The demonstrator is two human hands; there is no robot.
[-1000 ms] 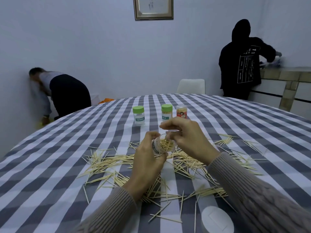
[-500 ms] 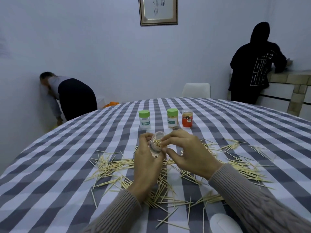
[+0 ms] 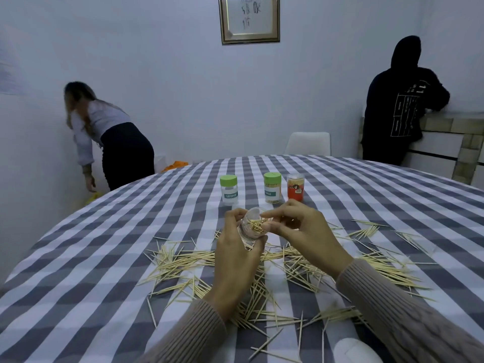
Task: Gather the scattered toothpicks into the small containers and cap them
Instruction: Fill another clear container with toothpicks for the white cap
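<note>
Here, in the head view, the left hand (image 3: pixel 237 255) grips a clear container (image 3: pixel 250 227), tilted and held above the checked tablecloth (image 3: pixel 104 258), while the right hand (image 3: pixel 301 231) pinches toothpicks at its mouth. Scattered toothpicks (image 3: pixel 183 260) lie beneath; three capped containers (image 3: pixel 272 187) stand beyond.

The room is dimly and evenly lit, with a cool bluish cast over the wall (image 3: pixel 170 74). No hard shadows are thrown on the checked tablecloth (image 3: pixel 104 258); only soft shading is seen. Wide-angle bending is shown at the table's edge. The bending person (image 3: pixel 110 137) is smeared by motion blur, and a faint reflection is caught on the framed picture (image 3: pixel 250 18).
</note>
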